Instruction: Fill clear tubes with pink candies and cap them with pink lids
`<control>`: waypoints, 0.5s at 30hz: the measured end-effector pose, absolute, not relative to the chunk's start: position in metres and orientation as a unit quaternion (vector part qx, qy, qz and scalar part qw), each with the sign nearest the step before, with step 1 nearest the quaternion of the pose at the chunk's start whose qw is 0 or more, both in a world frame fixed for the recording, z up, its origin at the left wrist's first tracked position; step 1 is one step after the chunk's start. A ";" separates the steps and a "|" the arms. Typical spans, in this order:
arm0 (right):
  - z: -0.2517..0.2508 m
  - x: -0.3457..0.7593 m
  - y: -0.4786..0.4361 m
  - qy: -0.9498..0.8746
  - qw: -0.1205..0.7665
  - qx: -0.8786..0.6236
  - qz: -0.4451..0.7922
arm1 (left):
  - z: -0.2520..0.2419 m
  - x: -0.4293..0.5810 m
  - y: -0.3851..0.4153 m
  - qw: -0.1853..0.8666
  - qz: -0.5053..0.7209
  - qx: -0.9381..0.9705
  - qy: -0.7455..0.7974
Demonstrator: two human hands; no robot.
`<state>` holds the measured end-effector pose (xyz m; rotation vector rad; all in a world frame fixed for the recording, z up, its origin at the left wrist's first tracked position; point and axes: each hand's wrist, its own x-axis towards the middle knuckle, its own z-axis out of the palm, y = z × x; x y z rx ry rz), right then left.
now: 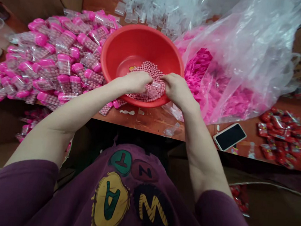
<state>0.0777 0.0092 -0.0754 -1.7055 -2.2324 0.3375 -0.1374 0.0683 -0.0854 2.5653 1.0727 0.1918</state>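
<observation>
A red plastic basin [144,34] stands on the table, with small round pink balls [148,68] in its near part. Over the balls, my left hand [139,81] is closed, its fingers curled at the near end of a clear plastic tube [157,86]. The tube lies low among the balls between both hands. My right hand [175,87] is at the right side of the basin, thumb and fingers drawn together. What its fingertips hold, if anything, is hidden. A small yellow piece [131,69] shows beside the balls.
Left of the basin lies a heap of ball-filled clear tubes with pink caps [65,62]. Empty clear tubes [139,12] lie behind. On the right are a plastic bag [239,50] with pink pieces [197,66], a phone [230,136] and red packets [281,132]. The table edge is near me.
</observation>
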 end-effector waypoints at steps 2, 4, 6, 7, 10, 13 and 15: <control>-0.080 0.071 0.040 -0.804 0.026 -0.584 0.110 | -0.095 -0.120 0.066 0.188 0.000 0.929 0.319; -0.087 0.067 0.057 -0.813 -0.071 -0.565 0.123 | -0.097 -0.112 0.061 0.185 -0.034 0.939 0.287; -0.093 0.065 0.063 -0.818 -0.128 -0.544 0.140 | -0.093 -0.111 0.055 0.174 -0.041 0.941 0.287; -0.095 0.064 0.063 -0.820 -0.141 -0.536 0.141 | -0.090 -0.113 0.052 0.167 -0.048 0.941 0.291; -0.097 0.061 0.057 -0.824 -0.147 -0.530 0.132 | -0.078 -0.128 0.052 0.153 -0.110 0.933 0.308; -0.098 0.061 0.053 -0.821 -0.132 -0.539 0.131 | -0.071 -0.151 0.064 0.144 -0.169 0.912 0.346; -0.102 0.063 0.055 -0.832 -0.108 -0.524 0.148 | -0.073 -0.166 0.076 0.137 -0.167 0.902 0.373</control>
